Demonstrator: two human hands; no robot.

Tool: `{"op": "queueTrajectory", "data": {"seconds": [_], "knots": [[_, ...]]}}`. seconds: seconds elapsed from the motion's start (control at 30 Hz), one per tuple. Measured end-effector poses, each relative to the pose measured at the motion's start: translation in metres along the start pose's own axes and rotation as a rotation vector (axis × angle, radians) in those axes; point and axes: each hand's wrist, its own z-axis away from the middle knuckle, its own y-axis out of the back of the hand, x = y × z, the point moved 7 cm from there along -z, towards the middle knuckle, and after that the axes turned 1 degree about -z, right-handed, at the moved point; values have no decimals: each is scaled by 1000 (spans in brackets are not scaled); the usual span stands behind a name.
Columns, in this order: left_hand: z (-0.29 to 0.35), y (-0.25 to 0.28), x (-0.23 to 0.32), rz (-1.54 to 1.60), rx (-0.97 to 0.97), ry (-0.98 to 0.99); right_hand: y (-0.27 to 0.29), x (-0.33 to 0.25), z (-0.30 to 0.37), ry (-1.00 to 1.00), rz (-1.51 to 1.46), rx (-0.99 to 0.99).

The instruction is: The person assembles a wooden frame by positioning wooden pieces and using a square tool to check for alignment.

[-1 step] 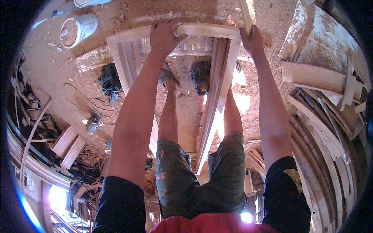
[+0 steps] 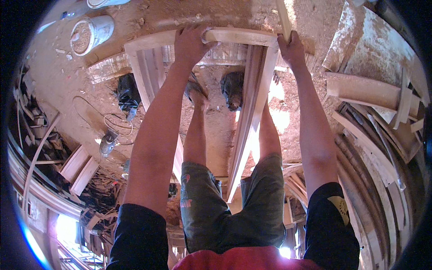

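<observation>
A pale wooden frame (image 2: pixel 245 34) stretches away between my legs, its far crosspiece bowed by the lens. My left hand (image 2: pixel 191 45) is closed over that crosspiece near its middle, thumb toward the right. At the frame's far right corner, my right hand (image 2: pixel 292 50) is wrapped round a thin wooden strip (image 2: pixel 283 18) that points away from me. The fingers of this hand are close against the corner; whether they touch the frame, I cannot tell. A long grooved side piece (image 2: pixel 246 130) runs back toward me from that corner.
A white bucket (image 2: pixel 101 29) of brownish material stands at the far left. A corded power tool (image 2: pixel 107 144) lies on the dirt floor at left, near a black plastic bag (image 2: pixel 128 94). Stacked boards (image 2: pixel 373 180) fill the right side, and wood scraps (image 2: pixel 101 202) pile up at the left.
</observation>
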Motion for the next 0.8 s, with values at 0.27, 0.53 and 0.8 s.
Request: {"op": "queueTrajectory", "data": {"seconds": [0.27, 0.53, 0.8], "knots": [[74, 41, 20, 69, 115, 67, 27, -48, 28, 352, 229, 139], [343, -3, -24, 420, -5, 724, -27, -173, 87, 678, 223, -290], [514, -6, 7, 697, -58, 1211, -112, -236, 97, 814, 465, -721]]}}
